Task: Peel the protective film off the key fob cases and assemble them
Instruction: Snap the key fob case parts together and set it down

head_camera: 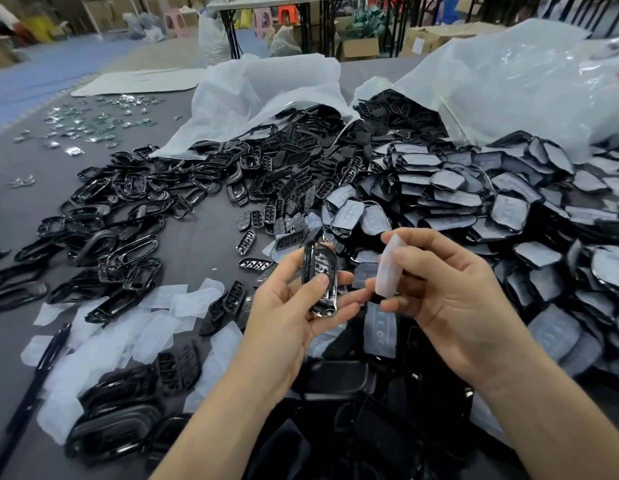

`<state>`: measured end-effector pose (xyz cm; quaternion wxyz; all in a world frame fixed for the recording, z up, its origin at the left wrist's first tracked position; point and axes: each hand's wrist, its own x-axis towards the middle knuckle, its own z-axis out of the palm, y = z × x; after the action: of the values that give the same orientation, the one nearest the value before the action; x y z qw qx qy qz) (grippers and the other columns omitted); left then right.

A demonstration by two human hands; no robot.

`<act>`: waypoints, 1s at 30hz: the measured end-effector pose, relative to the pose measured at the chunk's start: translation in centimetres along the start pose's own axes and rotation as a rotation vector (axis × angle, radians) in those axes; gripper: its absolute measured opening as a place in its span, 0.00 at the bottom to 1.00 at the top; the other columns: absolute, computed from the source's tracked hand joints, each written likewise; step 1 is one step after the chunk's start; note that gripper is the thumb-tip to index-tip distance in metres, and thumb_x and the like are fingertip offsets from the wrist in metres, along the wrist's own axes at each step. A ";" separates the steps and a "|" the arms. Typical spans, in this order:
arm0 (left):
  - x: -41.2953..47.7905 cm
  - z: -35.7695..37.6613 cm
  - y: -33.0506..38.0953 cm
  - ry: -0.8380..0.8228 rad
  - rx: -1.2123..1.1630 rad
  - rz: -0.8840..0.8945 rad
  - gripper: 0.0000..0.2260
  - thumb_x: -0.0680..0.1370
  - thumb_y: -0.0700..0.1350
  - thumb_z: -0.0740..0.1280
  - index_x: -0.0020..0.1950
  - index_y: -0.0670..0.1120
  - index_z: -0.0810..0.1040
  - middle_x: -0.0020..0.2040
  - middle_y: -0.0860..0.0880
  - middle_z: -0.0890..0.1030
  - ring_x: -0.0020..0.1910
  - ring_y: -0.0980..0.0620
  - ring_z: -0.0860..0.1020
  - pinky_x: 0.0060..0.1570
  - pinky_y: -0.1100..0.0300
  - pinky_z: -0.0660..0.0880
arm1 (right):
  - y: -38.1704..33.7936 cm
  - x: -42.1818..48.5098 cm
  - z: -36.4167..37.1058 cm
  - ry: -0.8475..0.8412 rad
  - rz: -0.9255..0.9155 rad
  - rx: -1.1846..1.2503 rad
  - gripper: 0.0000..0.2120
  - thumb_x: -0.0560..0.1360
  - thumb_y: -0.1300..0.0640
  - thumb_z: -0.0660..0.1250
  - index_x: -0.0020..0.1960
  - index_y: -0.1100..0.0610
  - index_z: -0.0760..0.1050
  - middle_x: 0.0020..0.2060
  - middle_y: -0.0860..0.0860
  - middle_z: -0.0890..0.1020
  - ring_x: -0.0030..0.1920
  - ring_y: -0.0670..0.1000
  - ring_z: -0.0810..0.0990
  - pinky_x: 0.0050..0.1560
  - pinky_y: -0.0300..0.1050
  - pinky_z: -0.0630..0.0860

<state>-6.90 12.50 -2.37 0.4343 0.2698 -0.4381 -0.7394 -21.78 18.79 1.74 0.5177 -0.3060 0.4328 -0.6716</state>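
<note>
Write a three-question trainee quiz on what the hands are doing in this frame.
1. True or false: the left hand grips a black key fob case.
2. The right hand pinches: A) a pen, B) a peeled film strip, C) a metal clip.
3. Fill in: the loose peeled films lie on the table to the person's ____ side.
Key: 1 true; 2 B; 3 left.
</note>
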 end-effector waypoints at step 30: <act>-1.1 1.6 -1.4 -0.032 0.610 0.374 0.13 0.80 0.43 0.62 0.63 0.54 0.74 0.47 0.51 0.84 0.46 0.52 0.84 0.42 0.53 0.82 | 2.9 -0.8 0.9 0.251 -0.679 -0.824 0.08 0.68 0.58 0.74 0.41 0.46 0.79 0.38 0.38 0.77 0.42 0.41 0.74 0.43 0.28 0.69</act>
<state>-8.15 14.44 -2.85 0.4546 0.2906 -0.6871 -0.4866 -19.53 19.05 -0.46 0.0536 -0.5233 0.5954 -0.6072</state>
